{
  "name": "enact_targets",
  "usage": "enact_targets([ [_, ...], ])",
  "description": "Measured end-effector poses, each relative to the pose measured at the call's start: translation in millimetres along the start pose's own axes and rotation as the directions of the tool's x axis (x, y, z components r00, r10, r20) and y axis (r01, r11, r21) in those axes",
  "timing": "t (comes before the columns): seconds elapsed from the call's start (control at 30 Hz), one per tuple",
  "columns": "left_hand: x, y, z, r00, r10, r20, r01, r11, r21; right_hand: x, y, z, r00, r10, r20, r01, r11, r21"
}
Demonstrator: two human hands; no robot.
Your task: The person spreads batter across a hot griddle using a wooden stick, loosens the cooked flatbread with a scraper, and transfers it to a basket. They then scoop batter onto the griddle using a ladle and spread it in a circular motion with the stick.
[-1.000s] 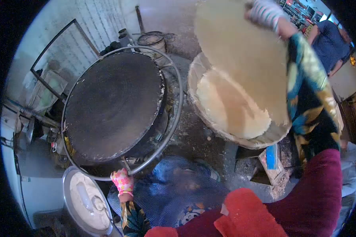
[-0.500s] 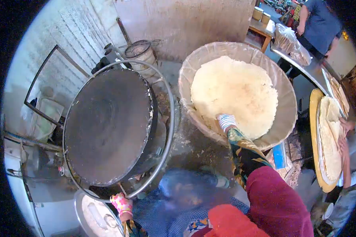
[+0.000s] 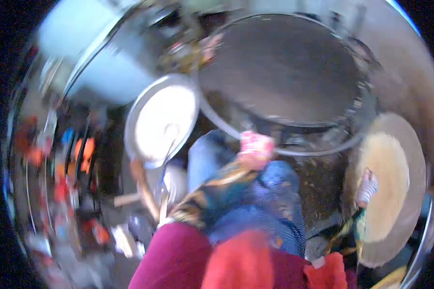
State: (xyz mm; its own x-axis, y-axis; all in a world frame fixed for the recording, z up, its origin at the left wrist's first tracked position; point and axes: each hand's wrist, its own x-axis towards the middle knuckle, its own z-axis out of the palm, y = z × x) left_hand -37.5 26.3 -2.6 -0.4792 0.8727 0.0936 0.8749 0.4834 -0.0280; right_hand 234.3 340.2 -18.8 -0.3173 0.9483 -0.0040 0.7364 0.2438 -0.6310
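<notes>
Flatbread [image 3: 386,197] lies under the striped-gloved right hand [image 3: 367,188], its finger closure unclear, in a basket [image 3: 413,154] presumably wide enough to prevent folding, while the pink-gloved left hand [image 3: 257,148] appears clenched on the metal ring [image 3: 318,153], likely for steadiness, griddle [image 3: 284,67] just beyond

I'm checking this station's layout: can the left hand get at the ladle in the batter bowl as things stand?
Probably yes. The batter bowl is nearby, and nothing seems to cover the ladle, though the left hand looks closed on the metal ring and would have to let go first.
</notes>
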Motion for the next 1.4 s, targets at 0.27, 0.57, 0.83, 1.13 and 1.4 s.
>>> enact_targets([
  [0.27,-109,51,-87,0.852,-0.018,-0.523,-0.251,0.862,-0.440,-152,-203,68,0.689,-0.719,0.093,0.559,0.609,0.563],
  [0.57,-464,-66,-79,0.139,-0.642,0.754,0.249,-0.714,-0.654,-421,-296,173,-0.351,-0.541,0.764,0.407,0.647,0.645],
  [0.83,-446,-59,-40,0.269,-0.727,0.632,-0.122,-0.677,-0.726,-477,-302,204,-0.319,-0.555,0.768,0.749,0.349,0.563],
  [1.13,-432,-62,-6,0.203,-0.677,0.707,-0.602,-0.656,-0.456,-460,-283,219,-0.611,0.039,0.791,-0.104,0.986,-0.129],
  [1.4,-447,-53,-5,0.166,-0.681,0.713,-0.237,-0.729,-0.642,-312,-367,78,-0.453,0.214,0.866,0.085,0.977,-0.197],
])
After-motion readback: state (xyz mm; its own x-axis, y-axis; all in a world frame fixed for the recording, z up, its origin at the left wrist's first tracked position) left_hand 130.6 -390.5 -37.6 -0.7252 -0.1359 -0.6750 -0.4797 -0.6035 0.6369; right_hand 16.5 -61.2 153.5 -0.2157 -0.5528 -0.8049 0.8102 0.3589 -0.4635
